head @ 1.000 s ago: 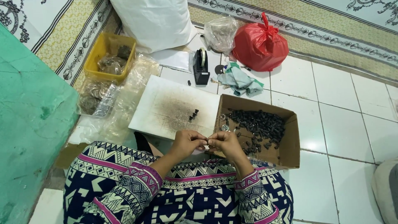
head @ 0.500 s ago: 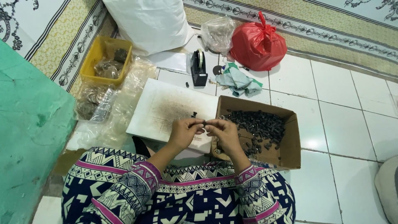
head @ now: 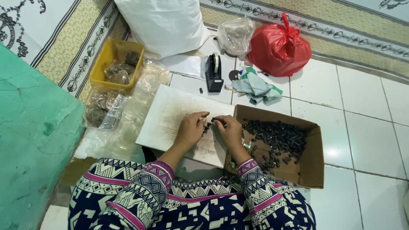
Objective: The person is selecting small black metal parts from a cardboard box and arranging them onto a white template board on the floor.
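Observation:
My left hand point(head: 190, 130) and my right hand point(head: 229, 130) meet over the white board point(head: 170, 117) lying on the floor. Both pinch small black pieces point(head: 209, 122) between their fingertips, close to the board's surface. To the right stands an open cardboard box point(head: 313, 170) holding several more small black pieces point(head: 277, 136). My patterned sleeves reach down to the bottom edge of the view.
A black tape dispenser point(head: 214, 74), a crumpled green cloth point(head: 257, 89), a red plastic bag point(head: 279, 47), a clear bag point(head: 234, 36) and a white sack point(head: 164, 23) lie beyond the board. A yellow bin point(head: 113, 55) and clear packets point(head: 106, 106) sit left. A green surface point(head: 30, 140) fills the left edge.
My hands have moved away from my lap toward the middle of the board, still held together with the small black pieces.

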